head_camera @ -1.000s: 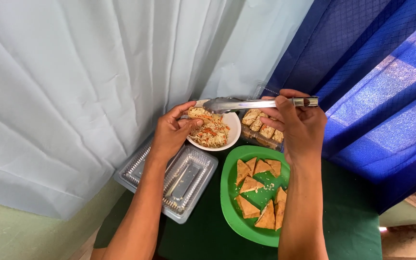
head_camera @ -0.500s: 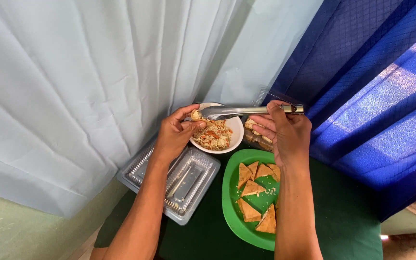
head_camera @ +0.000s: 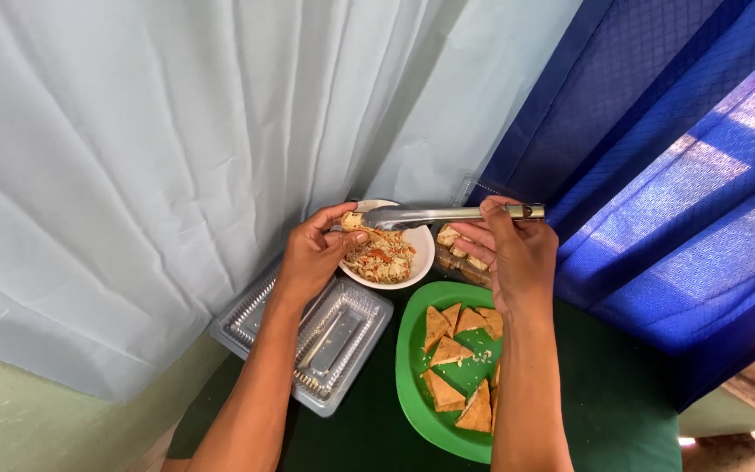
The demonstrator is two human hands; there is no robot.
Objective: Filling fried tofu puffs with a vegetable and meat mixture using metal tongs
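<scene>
I see my right hand (head_camera: 517,253) gripping the handle end of a pair of metal tongs (head_camera: 447,213), fingers (head_camera: 493,229) curled and pressed around it. The tongs lie almost level, long axis running side to side, tips pointing toward my left hand (head_camera: 315,253) and handle end sticking out past my right knuckles. My left fingers pinch a small pale piece of food (head_camera: 353,220) right at the tong tips, thumb and forefinger closed on it.

Just beneath the tips and between my two hands sits a white bowl (head_camera: 419,262) holding a shredded mix, pale with orange and reddish strands. Behind my right fingers is a clear container (head_camera: 456,249) with pale chunks of food in it; I cannot tell exactly what they are. Below my right hand, under the wrist, a green plate (head_camera: 412,385) carries triangular golden-brown fried pieces spread about its middle and right side. Below my left hand, beside the forearm, a clear ridged plastic tray (head_camera: 308,336) lies flat with nothing that I can make out inside.

All of it rests on a dark green tabletop (head_camera: 622,411). A pale curtain (head_camera: 176,131) hangs beyond my left fingers, a blue curtain (head_camera: 657,131) beyond my right.
</scene>
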